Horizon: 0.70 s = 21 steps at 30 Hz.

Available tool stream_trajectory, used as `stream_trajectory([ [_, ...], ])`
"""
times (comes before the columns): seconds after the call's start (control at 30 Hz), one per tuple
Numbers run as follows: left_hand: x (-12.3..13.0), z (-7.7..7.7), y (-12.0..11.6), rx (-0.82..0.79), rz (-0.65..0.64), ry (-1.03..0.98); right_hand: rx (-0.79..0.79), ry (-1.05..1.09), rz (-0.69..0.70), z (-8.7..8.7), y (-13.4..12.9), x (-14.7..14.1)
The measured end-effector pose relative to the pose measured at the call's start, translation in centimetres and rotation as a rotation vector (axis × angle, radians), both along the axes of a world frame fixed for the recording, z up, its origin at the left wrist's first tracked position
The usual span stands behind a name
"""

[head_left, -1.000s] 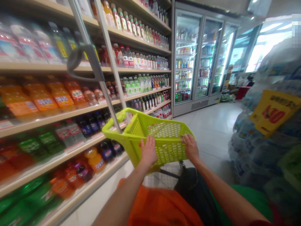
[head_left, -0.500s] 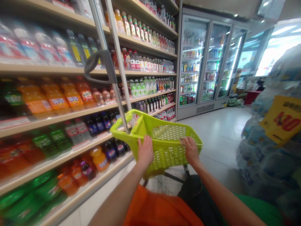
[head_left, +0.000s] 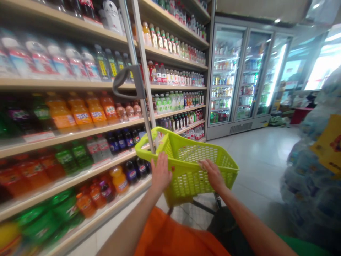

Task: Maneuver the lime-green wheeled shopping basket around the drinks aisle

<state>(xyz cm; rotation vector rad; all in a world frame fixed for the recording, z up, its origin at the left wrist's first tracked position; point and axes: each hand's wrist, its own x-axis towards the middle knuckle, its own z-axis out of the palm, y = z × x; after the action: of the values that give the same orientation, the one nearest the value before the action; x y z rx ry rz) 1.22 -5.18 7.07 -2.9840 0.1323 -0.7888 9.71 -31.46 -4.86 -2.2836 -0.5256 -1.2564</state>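
Note:
A lime-green shopping basket cart (head_left: 202,177) with perforated walls stands in front of me, its inside partly visible. My left hand (head_left: 162,172) lies against the basket's near side just below the rim, close to the handle end, with fingers stretched out and holding nothing. At the middle of the near rim, my right hand (head_left: 211,173) has its fingers bent and pressed together. Something small and brownish seems to be at its fingertips, too blurred to name. From the basket's left end rises a metal pole, with a grey loop handle (head_left: 140,83) on it.
Drink shelves (head_left: 112,124) full of bottles run along the left, close to the cart. Glass-door fridges (head_left: 241,74) stand at the back. Wrapped water bottles (head_left: 301,181) are stacked on the right, with a yellow sign (head_left: 330,145). Tiled floor (head_left: 258,153) lies between.
My right hand has slid left along the basket's near rim, toward my left hand. The left hand stays near the handle end. The whole view has shifted slightly, moving the surroundings rightward.

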Motion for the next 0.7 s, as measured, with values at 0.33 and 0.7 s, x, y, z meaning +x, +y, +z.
stream_trajectory([
  [0.33,1.4,4.4,4.5,0.028,0.061,0.049,0.092,0.073,-0.102,0.4,-2.1,1.9],
  [0.7,0.3,3.0,2.4,-0.018,-0.056,-0.036,0.271,0.02,0.367,8.0,16.8,-0.6],
])
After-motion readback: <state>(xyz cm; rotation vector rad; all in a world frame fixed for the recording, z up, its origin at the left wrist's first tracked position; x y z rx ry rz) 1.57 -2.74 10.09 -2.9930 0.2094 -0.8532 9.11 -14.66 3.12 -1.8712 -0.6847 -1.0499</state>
